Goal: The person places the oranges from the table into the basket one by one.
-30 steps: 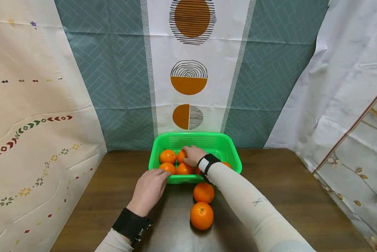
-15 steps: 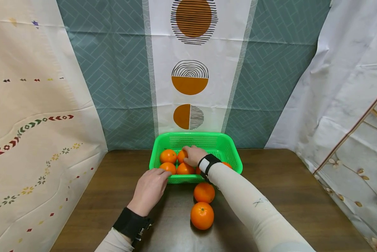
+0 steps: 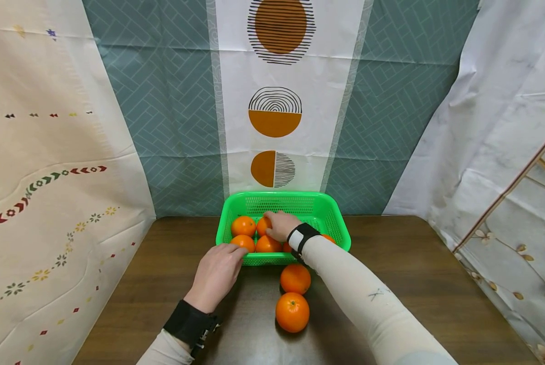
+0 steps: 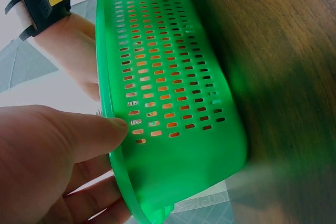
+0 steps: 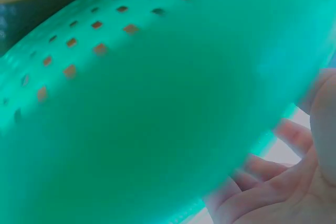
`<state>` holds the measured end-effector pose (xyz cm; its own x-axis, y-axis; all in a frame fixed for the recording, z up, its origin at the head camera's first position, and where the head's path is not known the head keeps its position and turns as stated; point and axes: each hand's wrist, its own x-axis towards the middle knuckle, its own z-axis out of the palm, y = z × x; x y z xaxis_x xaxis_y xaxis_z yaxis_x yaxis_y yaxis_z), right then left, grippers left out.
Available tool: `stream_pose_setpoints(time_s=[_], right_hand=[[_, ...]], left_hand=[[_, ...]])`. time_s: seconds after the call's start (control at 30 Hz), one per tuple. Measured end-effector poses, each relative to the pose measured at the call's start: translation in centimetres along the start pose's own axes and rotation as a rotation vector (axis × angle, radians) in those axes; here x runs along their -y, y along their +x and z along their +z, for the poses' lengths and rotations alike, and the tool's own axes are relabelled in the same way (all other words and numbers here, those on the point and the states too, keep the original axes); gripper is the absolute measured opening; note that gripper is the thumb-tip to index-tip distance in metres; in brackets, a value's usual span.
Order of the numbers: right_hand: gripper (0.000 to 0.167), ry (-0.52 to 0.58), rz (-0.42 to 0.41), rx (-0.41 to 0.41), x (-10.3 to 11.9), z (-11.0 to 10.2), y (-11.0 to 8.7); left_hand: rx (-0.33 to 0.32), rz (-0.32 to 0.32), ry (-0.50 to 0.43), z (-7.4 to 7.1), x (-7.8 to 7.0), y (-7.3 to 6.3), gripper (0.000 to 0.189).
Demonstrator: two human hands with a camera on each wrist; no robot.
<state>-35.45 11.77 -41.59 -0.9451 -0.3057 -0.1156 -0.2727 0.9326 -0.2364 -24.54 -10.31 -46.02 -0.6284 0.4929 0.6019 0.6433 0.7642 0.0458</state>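
A green perforated basket [image 3: 277, 258] stands at the back of the table, holding several oranges. My left hand [image 3: 218, 268] grips its front-left rim. In the left wrist view the thumb [image 4: 100, 132] lies against the outer wall with the other fingers behind the rim. Inside the basket, my right hand [image 3: 281, 225] holds an orange [image 3: 262, 226] between thumb and fingers. Beside it sits another orange [image 3: 242, 226], with more along the front wall, partly hidden by my hands. Blurred green wall [image 5: 157, 108] fills most of the right wrist view, fingers [image 5: 262, 169] showing at its lower right.
Two loose oranges lie on the brown table [image 3: 382, 263] before the basket: one orange [image 3: 295, 279] close to its front wall and a nearer orange [image 3: 293, 313]. A patterned cloth [image 3: 177, 126] hangs behind, and other cloths flank the table.
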Motion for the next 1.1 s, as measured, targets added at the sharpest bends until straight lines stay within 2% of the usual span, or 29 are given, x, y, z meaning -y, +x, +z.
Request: stream_pose_setpoints(time_s=[0.37,0.73,0.9,1.1], right_hand=[[0.058,-0.012,-0.076,-0.068,-0.1,-1.3,-1.1],[0.058,0.046,-0.166,-0.136,0.0,-2.9,-4.8],[0.059,0.031,-0.193,-0.175,-0.4,-3.0,-6.0],[0.059,-0.004,-0.265,-0.220,-0.5,-3.6,-8.1]], left_hand=[[0.013,-0.002,0.003,0.1,0.1,0.0,0.021],[0.009,0.000,0.001,0.2,0.2,0.0,0.022],[0.011,0.001,-0.011,0.2,0.3,-0.1,0.021],[0.002,0.006,-0.011,0.3,0.4,-0.1,0.021]])
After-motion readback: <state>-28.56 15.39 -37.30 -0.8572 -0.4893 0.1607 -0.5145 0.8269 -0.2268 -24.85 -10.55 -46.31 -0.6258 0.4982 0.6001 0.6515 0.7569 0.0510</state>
